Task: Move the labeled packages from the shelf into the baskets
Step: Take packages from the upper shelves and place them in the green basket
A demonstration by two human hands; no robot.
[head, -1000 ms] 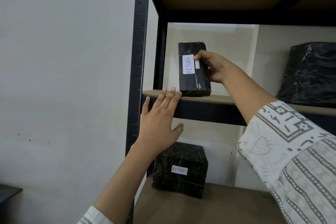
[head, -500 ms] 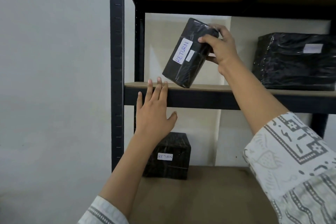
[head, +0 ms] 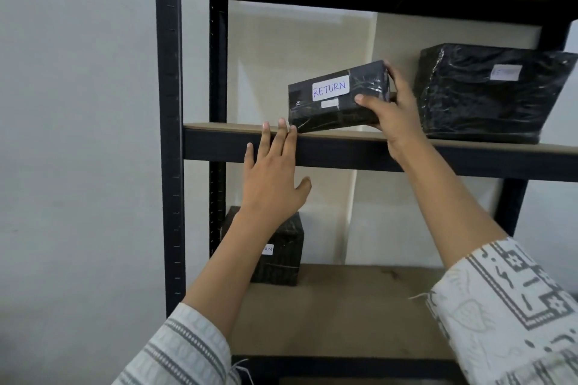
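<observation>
My right hand (head: 394,116) grips the right end of a small black-wrapped package (head: 337,97) with a white RETURN label, held almost level just above the middle shelf board (head: 225,127). My left hand (head: 272,178) is flat with straight fingers against the shelf's black front beam, its fingertips just under the package's left corner. A larger black package (head: 488,94) with a white label stands on the same shelf to the right. A cube-shaped black package (head: 281,253) with a partly hidden label sits on the lower shelf behind my left forearm. No basket is in view.
The black metal upright (head: 169,134) of the rack stands at the left beside a plain white wall. The lower shelf board (head: 359,306) stretches brown to the right of the cube package. Another shelf board closes the space overhead.
My right hand has tipped the RETURN package from upright to nearly lying flat and drawn it rightward and toward me. My left hand stayed on the beam.
</observation>
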